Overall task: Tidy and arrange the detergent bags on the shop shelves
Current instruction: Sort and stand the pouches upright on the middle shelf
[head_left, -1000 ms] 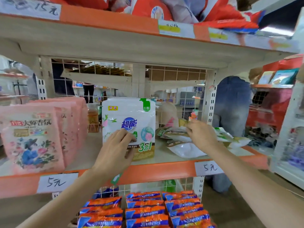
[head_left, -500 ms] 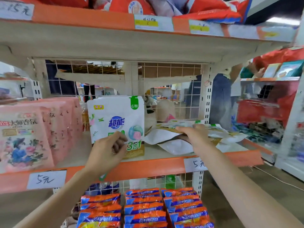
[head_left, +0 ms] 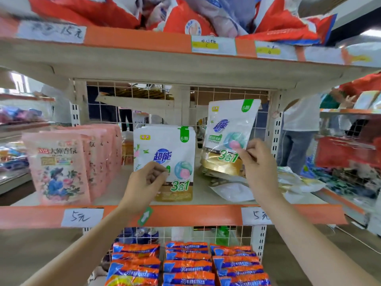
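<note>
step: standing pouches up | left hand [head_left: 144,183] steadies upright pouch [head_left: 165,159] | right hand [head_left: 255,162] pinches lifted pouch [head_left: 228,129] | next: probably seat it alongside

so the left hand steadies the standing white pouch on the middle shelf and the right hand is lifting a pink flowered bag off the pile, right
Not quite: the head view shows the right hand lifting a second white pouch, not a pink one. The pink flowered bags stand untouched at the left. The left hand does steady the standing white pouch.
</note>
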Demonstrator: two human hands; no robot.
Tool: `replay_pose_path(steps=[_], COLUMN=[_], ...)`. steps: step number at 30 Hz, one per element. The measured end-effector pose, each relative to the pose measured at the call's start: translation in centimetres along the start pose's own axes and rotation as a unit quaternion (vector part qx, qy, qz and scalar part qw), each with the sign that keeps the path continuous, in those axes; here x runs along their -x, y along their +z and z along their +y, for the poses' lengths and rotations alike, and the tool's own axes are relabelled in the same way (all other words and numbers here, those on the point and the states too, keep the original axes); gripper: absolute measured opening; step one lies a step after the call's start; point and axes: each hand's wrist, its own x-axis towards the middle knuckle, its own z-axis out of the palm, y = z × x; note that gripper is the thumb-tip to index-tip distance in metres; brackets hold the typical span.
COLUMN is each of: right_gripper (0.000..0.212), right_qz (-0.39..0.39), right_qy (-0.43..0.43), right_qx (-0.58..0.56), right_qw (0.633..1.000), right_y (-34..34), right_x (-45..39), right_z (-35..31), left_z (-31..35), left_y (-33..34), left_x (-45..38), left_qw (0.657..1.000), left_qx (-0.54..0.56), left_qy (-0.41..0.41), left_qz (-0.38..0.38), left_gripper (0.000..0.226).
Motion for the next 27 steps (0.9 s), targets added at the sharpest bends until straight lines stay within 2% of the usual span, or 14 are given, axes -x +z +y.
replay_pose_path(steps=[3, 7, 9, 10, 12, 13, 15, 17, 20, 23, 27], right_gripper=[0.020, 0.015, 0.016, 0.018, 0.020, 0.020, 0.020, 0.020, 0.020, 0.020, 0.022], right_qz=[-0.001, -0.028, -0.001, 0.011, 0.016, 0.012, -0.001, -0.014, -0.021, -0.020, -0.004], right_qy=[-0.023, -0.020, -0.012, -0.011, -0.028, -0.042, -0.077, -0.101, -0.111, -0.114, -0.103], right_qx=[-0.043, -0.062, -0.071, -0.071, -0.068, -0.064, -0.052, -0.047, -0.051, -0.048, -0.066], right_qw=[0.999, 0.997, 0.997, 0.997, 0.997, 0.997, 0.996, 0.994, 0.992, 0.992, 0.993], right_y=[0.3, 2.9, 3.9, 4.0, 3.7, 3.5, 3.3, 3.3, 3.2, 3.1, 3.0], right_x=[0.5, 0.3, 0.1, 0.1, -0.3, -0.6, -1.3, -1.7, -1.9, -1.7, -1.9], right_z=[-0.2, -0.5, -0.3, -0.3, -0.8, -1.3, -2.4, -3.3, -3.9, -4.1, -4.3], left_z=[0.1, 0.9, 1.0, 0.9, 0.3, -0.1, -1.6, -2.2, -2.7, -1.8, -1.7], left_y=[-0.8, -2.5, -3.3, -3.5, -3.9, -3.8, -3.6, -3.4, -2.8, -2.3, -2.1], left_x=[-0.4, -1.2, -1.2, -1.0, -0.5, -0.4, -0.7, -1.0, -1.6, -2.0, -2.7], left_qw=[0.996, 0.966, 0.959, 0.964, 0.986, 0.991, 0.983, 0.978, 0.972, 0.954, 0.954], left_qx=[0.070, 0.206, 0.223, 0.205, 0.081, -0.007, -0.152, -0.161, -0.177, -0.235, -0.194], left_qy=[-0.063, -0.155, -0.173, -0.167, -0.126, -0.104, -0.097, -0.125, -0.151, -0.177, -0.223], left_qz=[0.000, 0.012, -0.014, -0.033, -0.074, -0.078, -0.022, 0.037, 0.031, 0.050, 0.046], left_gripper=[0.017, 0.042, 0.037, 0.029, 0.018, 0.022, 0.050, 0.083, 0.105, 0.113, 0.102])
